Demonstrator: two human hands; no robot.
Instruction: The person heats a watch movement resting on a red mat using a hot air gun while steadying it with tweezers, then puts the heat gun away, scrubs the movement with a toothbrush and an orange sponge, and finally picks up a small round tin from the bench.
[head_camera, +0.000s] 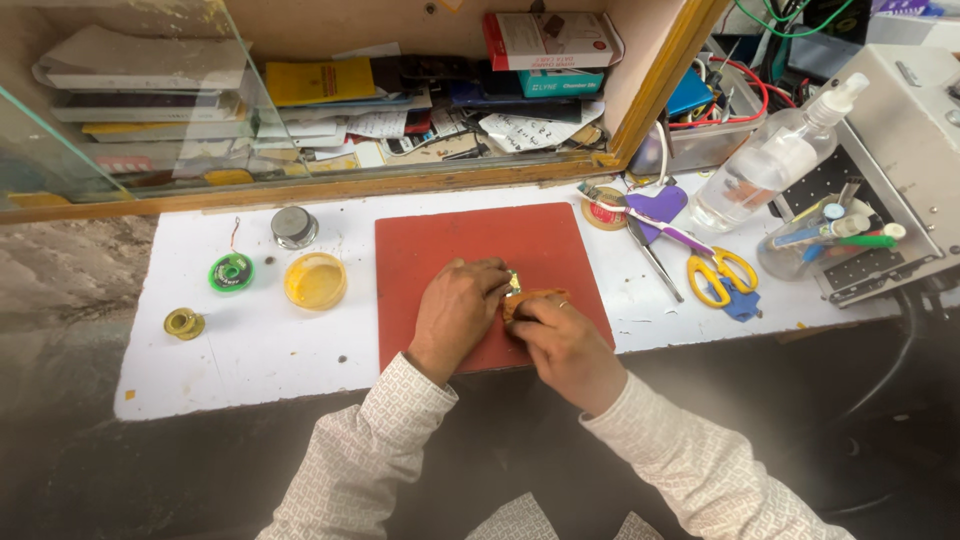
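Left hand (455, 310) and right hand (565, 340), both curled shut upon a small orange-and-metal item (518, 297), pressed together on the red mat (450, 240). Work midway; item not released. Desk (260, 350): yellow dish (315, 281) at ten o'clock, scissors (718, 275) at two o'clock.
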